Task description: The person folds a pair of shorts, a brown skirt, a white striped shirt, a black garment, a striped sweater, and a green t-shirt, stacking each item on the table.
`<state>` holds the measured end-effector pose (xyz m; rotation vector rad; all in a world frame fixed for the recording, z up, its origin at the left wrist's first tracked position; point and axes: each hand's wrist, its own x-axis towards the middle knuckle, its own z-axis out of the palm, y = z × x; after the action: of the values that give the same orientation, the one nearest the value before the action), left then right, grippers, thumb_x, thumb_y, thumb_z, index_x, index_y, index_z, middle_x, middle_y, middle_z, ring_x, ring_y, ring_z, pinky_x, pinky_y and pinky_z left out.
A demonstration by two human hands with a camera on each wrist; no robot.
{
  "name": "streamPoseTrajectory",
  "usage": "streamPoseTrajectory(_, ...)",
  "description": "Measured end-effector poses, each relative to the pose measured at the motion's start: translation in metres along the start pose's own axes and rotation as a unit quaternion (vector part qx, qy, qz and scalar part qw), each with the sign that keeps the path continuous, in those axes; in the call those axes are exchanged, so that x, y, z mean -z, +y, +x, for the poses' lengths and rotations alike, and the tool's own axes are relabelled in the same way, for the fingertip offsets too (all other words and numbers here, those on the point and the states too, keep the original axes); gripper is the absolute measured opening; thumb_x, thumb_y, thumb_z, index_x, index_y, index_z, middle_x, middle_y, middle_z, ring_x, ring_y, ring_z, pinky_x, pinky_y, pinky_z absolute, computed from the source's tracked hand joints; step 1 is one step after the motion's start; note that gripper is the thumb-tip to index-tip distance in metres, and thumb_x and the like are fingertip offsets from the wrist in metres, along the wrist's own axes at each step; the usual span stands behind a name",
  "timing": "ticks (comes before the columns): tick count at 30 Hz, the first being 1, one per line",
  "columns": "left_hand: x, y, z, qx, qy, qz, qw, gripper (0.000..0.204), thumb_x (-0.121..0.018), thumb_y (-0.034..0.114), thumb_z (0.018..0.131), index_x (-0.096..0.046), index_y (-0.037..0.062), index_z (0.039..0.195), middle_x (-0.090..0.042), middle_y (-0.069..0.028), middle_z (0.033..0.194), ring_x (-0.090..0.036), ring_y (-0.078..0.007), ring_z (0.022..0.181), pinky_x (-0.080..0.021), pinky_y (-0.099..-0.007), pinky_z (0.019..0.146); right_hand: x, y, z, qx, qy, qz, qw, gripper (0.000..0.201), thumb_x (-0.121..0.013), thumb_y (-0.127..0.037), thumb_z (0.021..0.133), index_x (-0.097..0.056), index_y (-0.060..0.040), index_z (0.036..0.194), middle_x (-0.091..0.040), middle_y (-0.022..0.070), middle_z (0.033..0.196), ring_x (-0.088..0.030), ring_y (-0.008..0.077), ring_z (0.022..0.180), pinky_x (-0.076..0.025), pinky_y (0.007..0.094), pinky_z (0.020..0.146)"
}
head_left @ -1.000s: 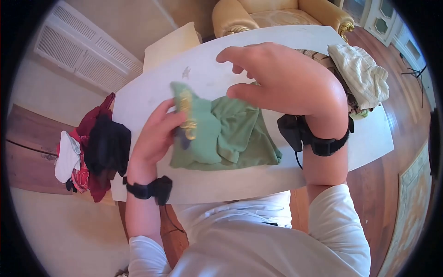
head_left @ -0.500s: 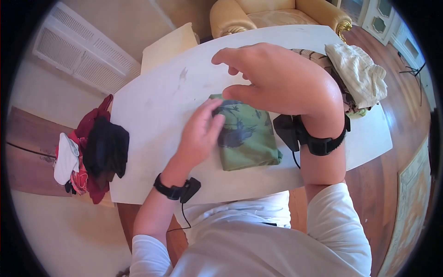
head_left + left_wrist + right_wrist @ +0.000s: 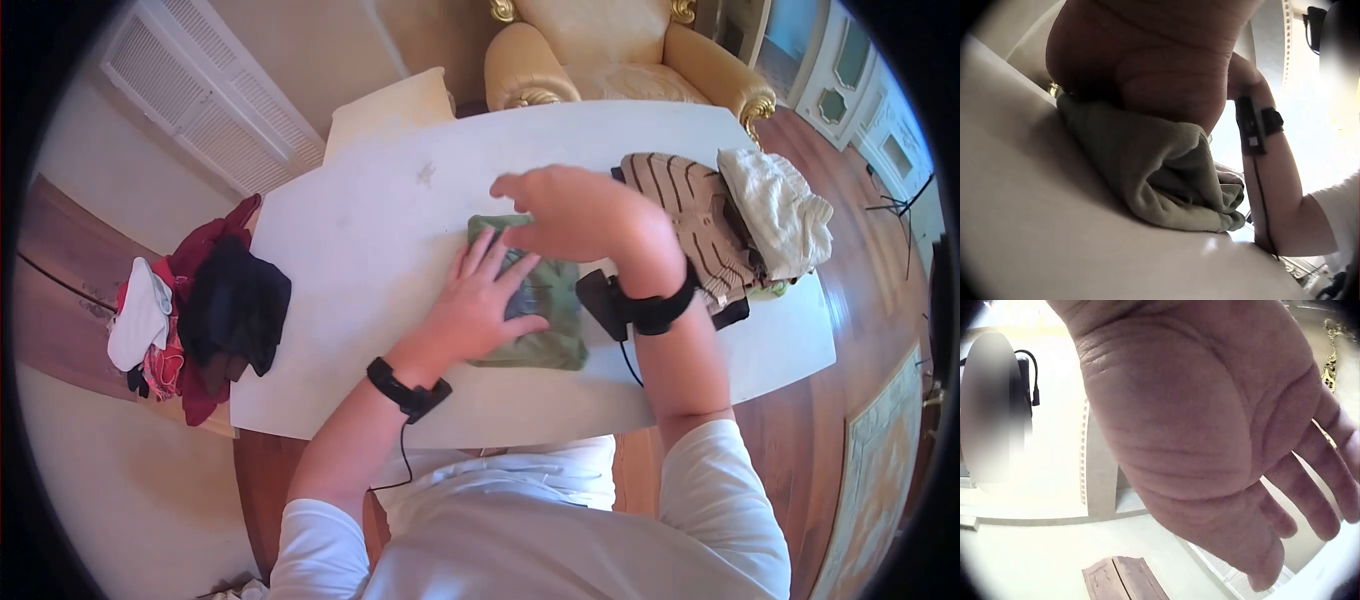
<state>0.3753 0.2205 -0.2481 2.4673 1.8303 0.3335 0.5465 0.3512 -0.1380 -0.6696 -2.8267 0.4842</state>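
Note:
A green garment (image 3: 548,335) with a dark print lies folded into a compact rectangle on the white table (image 3: 350,270). My left hand (image 3: 478,305) rests flat on its top with the fingers spread. In the left wrist view the palm presses down on the folded green garment (image 3: 1135,162), whose rolled layers show at the near end. Above the far part of the garment hovers my right hand (image 3: 585,210), fingers extended and bent at the wrist. The right wrist view shows its bare palm (image 3: 1179,412) with nothing in it.
At the table's right lie a striped brown garment (image 3: 680,205) and a cream one (image 3: 775,215) in a pile. Off the left edge are a black garment (image 3: 235,305), a white one (image 3: 140,315) and dark red cloth (image 3: 200,255). A gold armchair (image 3: 620,65) stands beyond the table.
My left hand folded the green garment's left part over, let go, and then came to rest on top. The right hand has lowered slightly, still above the garment. The head view has tilted up.

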Motion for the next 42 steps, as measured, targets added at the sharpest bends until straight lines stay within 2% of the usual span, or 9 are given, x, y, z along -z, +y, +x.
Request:
streamPoseTrajectory(4, 0.036, -0.072, -0.011, 0.094, 0.057, 0.099, 0.989, 0.079, -0.072, 0.048, 0.095, -0.044, 0.0072, 0.157, -0.031, -0.0259, 0.165, -0.024, -0.0457, 0.155, -0.022, -0.0561, 0.126, -0.033, 0.004, 0.025, -0.048, -0.076, -0.040, 0.995, 0.047, -0.073, -0.020, 0.090, -0.063, -0.0022, 0.132, -0.071, 0.0209, 0.119, -0.067, 0.0403, 0.113, -0.053, 0.0489, 0.097)
streamPoseTrajectory(7, 0.049, -0.109, -0.025, 0.203, 0.073, 0.088, 0.973, 0.073, -0.070, 0.043, 0.099, -0.045, 0.0060, 0.157, -0.033, -0.0273, 0.164, -0.028, -0.0467, 0.153, -0.025, -0.0528, 0.126, -0.056, -0.001, 0.029, -0.011, -0.009, -0.052, 0.999, 0.036, -0.076, -0.021, 0.088, -0.068, -0.0013, 0.117, -0.072, 0.0197, 0.118, -0.070, 0.0418, 0.110, -0.057, 0.0487, 0.092)
streamPoseTrajectory(8, 0.043, -0.118, -0.029, 0.208, 0.079, 0.028, 0.975, 0.072, -0.069, 0.042, 0.100, -0.044, 0.0058, 0.157, -0.033, -0.0279, 0.164, -0.029, -0.0471, 0.153, -0.025, -0.0517, 0.126, -0.053, -0.012, 0.033, -0.038, -0.074, -0.027, 0.996, 0.054, -0.077, -0.021, 0.089, -0.060, -0.0032, 0.137, -0.058, 0.0203, 0.143, -0.056, 0.0419, 0.132, -0.050, 0.0498, 0.105)
streamPoseTrajectory(15, 0.017, -0.113, -0.045, 0.264, -0.052, 0.008, 0.963, 0.085, -0.054, 0.054, 0.104, -0.020, 0.0102, 0.168, -0.014, -0.0275, 0.173, -0.011, -0.0433, 0.161, -0.017, -0.0502, 0.129, -0.113, -0.011, 0.044, 0.001, -0.046, -0.097, 0.994, 0.071, -0.074, -0.032, 0.094, -0.046, -0.0093, 0.155, -0.038, 0.0177, 0.164, -0.037, 0.0390, 0.151, -0.042, 0.0560, 0.115)
streamPoseTrajectory(21, 0.029, -0.086, -0.070, 0.243, -0.089, -0.021, 0.966, 0.086, -0.057, 0.053, 0.102, -0.022, 0.0088, 0.167, -0.014, -0.0230, 0.174, -0.011, -0.0421, 0.161, -0.016, -0.0560, 0.128, -0.061, -0.029, 0.041, -0.041, -0.228, -0.054, 0.971, 0.047, -0.071, -0.032, 0.095, -0.066, -0.0036, 0.132, -0.070, 0.0197, 0.129, -0.063, 0.0394, 0.124, -0.054, 0.0493, 0.099)
streamPoseTrajectory(24, 0.058, -0.069, -0.085, 0.225, -0.160, -0.034, 0.961, 0.082, -0.061, 0.050, 0.100, -0.032, 0.0074, 0.164, -0.027, -0.0220, 0.170, -0.020, -0.0432, 0.158, -0.020, -0.0570, 0.126, -0.042, -0.033, 0.026, -0.006, -0.217, 0.001, 0.976, 0.040, -0.071, -0.033, 0.093, -0.072, -0.0025, 0.119, -0.076, 0.0190, 0.108, -0.070, 0.0397, 0.107, -0.056, 0.0482, 0.091)
streamPoseTrajectory(30, 0.029, -0.081, -0.056, 0.120, 0.059, -0.142, 0.981, 0.082, -0.063, 0.055, 0.099, -0.034, 0.0149, 0.165, -0.027, -0.0233, 0.170, -0.022, -0.0440, 0.158, -0.020, -0.0559, 0.126, -0.081, -0.017, 0.035, 0.019, -0.012, -0.048, 0.999, 0.055, -0.079, -0.027, 0.083, -0.065, -0.0069, 0.132, -0.070, 0.0171, 0.121, -0.066, 0.0419, 0.111, -0.054, 0.0483, 0.096)
streamPoseTrajectory(36, 0.030, -0.052, -0.041, 0.244, -0.109, -0.045, 0.963, 0.110, -0.062, 0.077, 0.089, -0.017, 0.0173, 0.170, -0.004, -0.0211, 0.176, -0.001, -0.0457, 0.161, -0.007, -0.0611, 0.127, -0.073, -0.019, 0.029, -0.070, -0.115, -0.135, 0.982, 0.083, -0.090, -0.027, 0.069, -0.056, -0.0052, 0.142, -0.066, 0.0138, 0.129, -0.065, 0.0400, 0.115, -0.054, 0.0483, 0.098)
streamPoseTrajectory(42, 0.025, -0.031, -0.030, 0.295, -0.094, 0.020, 0.951, 0.128, -0.066, 0.085, 0.078, -0.015, 0.0099, 0.169, -0.004, -0.0275, 0.174, 0.000, -0.0465, 0.161, -0.003, -0.0634, 0.126, -0.065, -0.015, 0.032, -0.077, -0.165, -0.091, 0.979, 0.092, -0.095, -0.024, 0.062, -0.055, -0.0044, 0.142, -0.066, 0.0148, 0.129, -0.065, 0.0383, 0.118, -0.055, 0.0459, 0.098)
